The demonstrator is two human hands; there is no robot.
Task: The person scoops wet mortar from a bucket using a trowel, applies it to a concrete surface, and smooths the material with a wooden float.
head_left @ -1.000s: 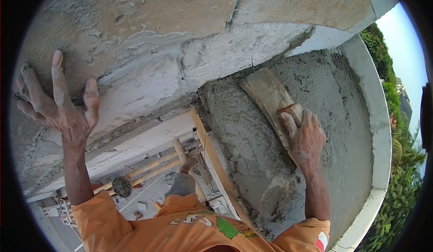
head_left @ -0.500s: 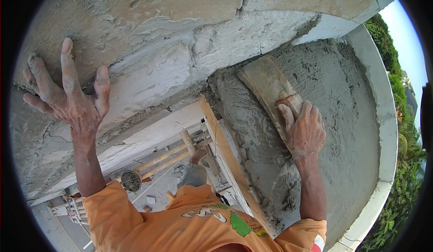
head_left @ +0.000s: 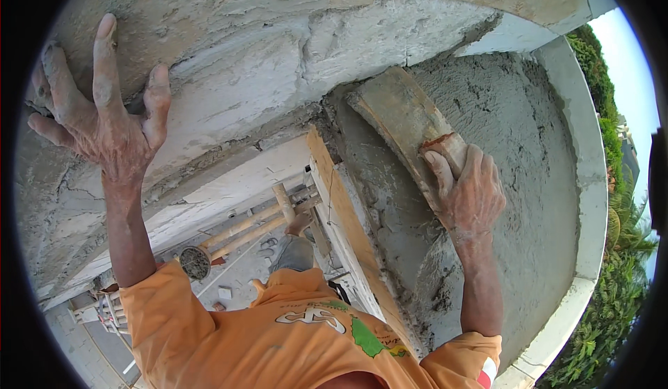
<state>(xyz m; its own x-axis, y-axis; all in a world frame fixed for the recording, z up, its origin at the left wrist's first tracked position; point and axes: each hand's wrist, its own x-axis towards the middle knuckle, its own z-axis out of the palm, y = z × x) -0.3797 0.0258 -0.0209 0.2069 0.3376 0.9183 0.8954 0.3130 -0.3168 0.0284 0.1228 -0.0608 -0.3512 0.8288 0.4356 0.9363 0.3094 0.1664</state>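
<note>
Head view, reading from the left: the person's left hand (head_left: pixel 104 121), dusted grey with mortar, is spread wide with fingers splayed and lies flat against the rough, cracked grey and tan plastered wall surface (head_left: pixel 278 48), gripping nothing. Its forearm runs down to the sleeve of an orange short-sleeved shirt (head_left: pixel 278 340) that fills the lower middle of the picture. Between the two arms the view drops far down to pale wooden scaffold poles (head_left: pixel 243 229) and a round mortar-filled bucket (head_left: pixel 195 262) on paved ground. A long pale wooden guide batten (head_left: pixel 348 229) stands against the left edge of the wet, dark grey freshly laid mortar patch (head_left: pixel 529 180), which covers the curved wall to the right. On that patch lies a flat, mortar-smeared rectangular wooden plastering float (head_left: pixel 400 121), tilted from upper left to lower right; the right hand (head_left: pixel 470 194) is closed around the float's handle at its lower end, pressing the board to the mortar. A white curved ledge (head_left: pixel 591 201) borders the patch, with green trees (head_left: pixel 619 284) beyond it at the far right.
</note>
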